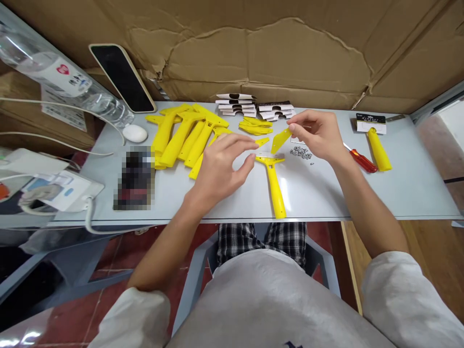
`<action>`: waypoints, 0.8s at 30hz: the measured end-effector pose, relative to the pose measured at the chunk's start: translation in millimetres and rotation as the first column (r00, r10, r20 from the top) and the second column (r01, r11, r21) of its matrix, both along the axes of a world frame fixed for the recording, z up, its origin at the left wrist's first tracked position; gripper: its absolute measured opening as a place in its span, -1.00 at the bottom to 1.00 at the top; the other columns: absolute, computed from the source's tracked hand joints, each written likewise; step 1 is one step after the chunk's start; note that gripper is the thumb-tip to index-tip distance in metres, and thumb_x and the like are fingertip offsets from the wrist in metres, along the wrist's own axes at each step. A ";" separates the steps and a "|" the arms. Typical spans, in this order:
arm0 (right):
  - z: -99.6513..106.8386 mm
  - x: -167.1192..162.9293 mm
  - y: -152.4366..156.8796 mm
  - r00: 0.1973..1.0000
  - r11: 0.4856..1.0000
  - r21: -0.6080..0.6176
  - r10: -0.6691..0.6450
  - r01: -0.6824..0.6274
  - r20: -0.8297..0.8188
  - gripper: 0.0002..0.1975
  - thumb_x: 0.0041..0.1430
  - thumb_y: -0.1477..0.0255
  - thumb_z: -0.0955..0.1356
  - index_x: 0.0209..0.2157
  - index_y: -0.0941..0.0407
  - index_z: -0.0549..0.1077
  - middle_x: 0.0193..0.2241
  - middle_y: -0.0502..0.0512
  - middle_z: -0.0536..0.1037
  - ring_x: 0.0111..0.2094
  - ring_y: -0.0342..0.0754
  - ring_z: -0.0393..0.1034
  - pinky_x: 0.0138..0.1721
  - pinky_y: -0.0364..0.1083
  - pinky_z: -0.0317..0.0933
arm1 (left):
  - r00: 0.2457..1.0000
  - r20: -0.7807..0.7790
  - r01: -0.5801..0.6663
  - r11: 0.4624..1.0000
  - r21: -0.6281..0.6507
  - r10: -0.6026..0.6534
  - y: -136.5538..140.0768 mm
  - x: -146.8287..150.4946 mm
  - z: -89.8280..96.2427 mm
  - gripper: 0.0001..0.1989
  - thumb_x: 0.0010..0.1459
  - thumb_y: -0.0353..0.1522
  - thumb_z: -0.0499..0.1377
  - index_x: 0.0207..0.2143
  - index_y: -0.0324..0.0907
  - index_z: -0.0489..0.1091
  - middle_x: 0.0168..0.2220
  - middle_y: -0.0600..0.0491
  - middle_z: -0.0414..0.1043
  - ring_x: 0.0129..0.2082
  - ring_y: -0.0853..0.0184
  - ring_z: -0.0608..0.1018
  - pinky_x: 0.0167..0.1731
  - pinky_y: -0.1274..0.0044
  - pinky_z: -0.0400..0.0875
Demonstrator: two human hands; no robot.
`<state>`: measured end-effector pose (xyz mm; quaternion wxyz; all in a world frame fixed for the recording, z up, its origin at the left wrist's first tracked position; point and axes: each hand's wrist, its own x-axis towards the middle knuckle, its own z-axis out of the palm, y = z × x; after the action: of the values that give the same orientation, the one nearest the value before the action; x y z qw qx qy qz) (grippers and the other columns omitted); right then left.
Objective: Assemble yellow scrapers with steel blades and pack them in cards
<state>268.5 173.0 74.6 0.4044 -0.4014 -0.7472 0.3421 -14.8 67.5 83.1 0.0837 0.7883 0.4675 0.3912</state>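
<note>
Scraper (277,193) lies at bench (319,205) front ctr., handle twd. person, head just R of L hand (225,162) thumb. L hand open, thumb & fingers apart, contact w/ yellow strip (263,141) can't be told; R hand (318,136) pinches yellow plate (280,140) above scraper head. Beyond: screws (300,153) below R hand, handles (173,145) piled L, cards (237,107) stacked at rear.

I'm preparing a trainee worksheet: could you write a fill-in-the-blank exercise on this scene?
1. The right hand holds a flat piece coloured ____.
2. The pile of small metal parts lies nearer the ____ hand.
3. The screwdriver handle is coloured ____.

Missing words: yellow; right; red.
</note>
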 end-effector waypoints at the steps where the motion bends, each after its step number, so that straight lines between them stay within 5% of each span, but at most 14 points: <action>1: 2.9 -1.5 -1.5 0.999 0.999 -0.022 0.028 -0.029 -0.017 -0.22 0.24 -0.33 0.50 -0.04 0.15 0.63 -0.23 0.11 0.64 -0.28 -0.24 0.47 -0.27 -0.20 0.41 | 0.999 0.025 0.025 1.000 -0.007 -0.025 8.9 5.9 7.3 -0.79 0.49 -0.30 0.25 0.01 -0.07 0.69 0.05 0.01 0.78 0.05 0.16 0.75 0.18 0.26 0.64; 5: 9.8 -11.1 -3.7 0.990 0.984 -0.117 0.131 -0.137 -0.061 -0.12 0.10 -0.33 0.57 0.08 0.14 0.56 -0.30 0.07 0.61 -0.28 -0.23 0.49 -0.25 -0.20 0.42 | 0.980 0.166 0.136 0.979 -0.149 -0.111 39.6 28.3 11.5 -0.82 0.41 -0.22 0.39 -0.03 -0.08 0.67 -0.12 0.05 0.78 -0.26 0.28 0.72 -0.12 0.40 0.66; 11: -2.9 -23.0 -2.2 0.982 0.956 -0.230 0.162 -0.180 -0.093 -0.10 0.01 -0.31 0.62 0.05 0.12 0.49 -0.27 0.08 0.63 -0.30 -0.23 0.49 -0.30 -0.22 0.38 | 0.885 0.461 0.270 0.884 -0.383 -0.070 59.5 33.8 -18.0 -0.53 0.30 -0.12 0.49 0.16 -0.07 0.56 -0.18 0.04 0.72 -0.31 0.28 0.78 -0.27 0.46 0.71; 15: -16.3 -18.7 -7.5 0.983 0.966 -0.186 0.172 -0.181 -0.066 -0.17 -0.01 -0.17 0.68 0.03 0.16 0.53 -0.15 0.14 0.67 -0.23 -0.23 0.53 -0.23 -0.22 0.45 | 0.848 0.528 0.227 0.874 -0.430 0.040 61.4 21.1 -28.7 -0.44 0.32 -0.14 0.47 0.30 0.00 0.47 -0.13 0.07 0.64 -0.36 0.31 0.78 -0.28 0.44 0.76; 24: -25.5 2.7 -24.9 0.961 0.989 0.001 0.141 -0.146 0.237 -0.62 0.29 0.17 0.54 -0.02 0.16 0.72 -0.19 0.09 0.71 -0.31 -0.27 0.45 -0.17 -0.19 0.36 | 0.750 0.641 0.266 0.812 -0.520 0.165 61.4 13.8 -52.8 -0.61 0.30 -0.20 0.47 0.06 -0.05 0.44 -0.35 0.15 0.58 -0.39 0.28 0.77 -0.33 0.44 0.77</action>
<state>271.2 148.2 49.1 0.2905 -0.3803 -0.8203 0.3133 -1.1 128.9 30.3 0.4906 0.5469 0.4807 0.4786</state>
